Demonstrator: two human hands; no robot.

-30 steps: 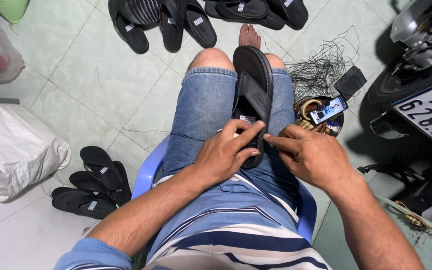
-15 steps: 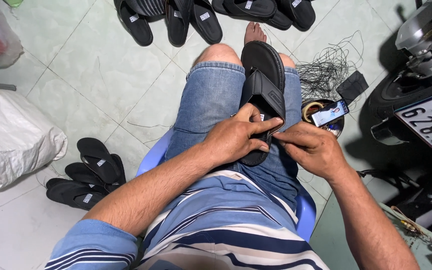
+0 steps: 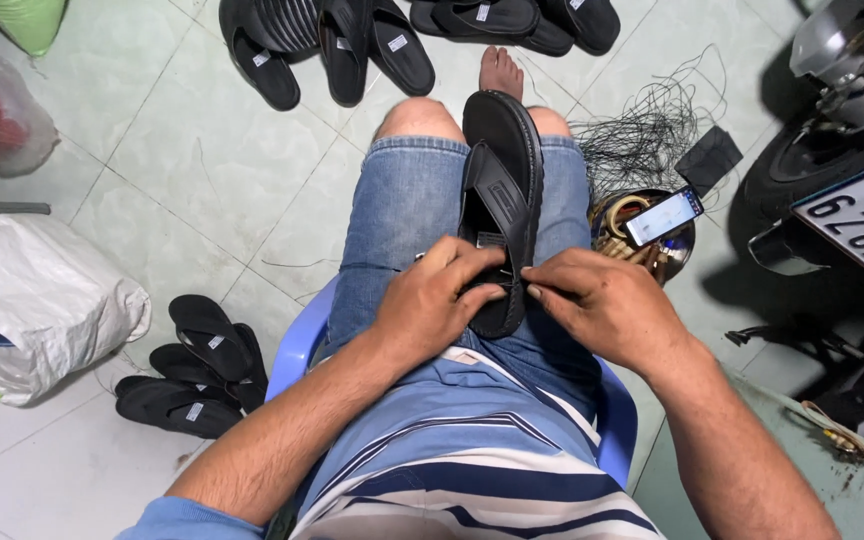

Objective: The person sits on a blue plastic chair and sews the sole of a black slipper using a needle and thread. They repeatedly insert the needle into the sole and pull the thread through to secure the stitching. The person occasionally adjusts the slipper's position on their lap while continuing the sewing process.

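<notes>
A black sandal (image 3: 504, 170) with a wide strap lies lengthwise on my lap, over denim shorts, toe pointing away from me. My left hand (image 3: 432, 305) grips its heel end from the left, fingers curled over the sole near the strap. My right hand (image 3: 607, 305) pinches the sandal's right heel edge between thumb and fingers. Whether a small tool or thread sits in the right fingers cannot be made out. I sit on a blue plastic chair (image 3: 297, 345).
More black sandals lie at the top (image 3: 352, 40) and in a stack at the left (image 3: 197, 365). A white sack (image 3: 37, 300) sits far left. A phone (image 3: 664, 215) rests on a round tin beside tangled black thread (image 3: 642, 135). A motorbike (image 3: 852, 170) stands at the right.
My hands have shifted slightly toward the heel of the sandal. The right hand moved from the middle of the sole to its right edge. The sandal stays on my lap.
</notes>
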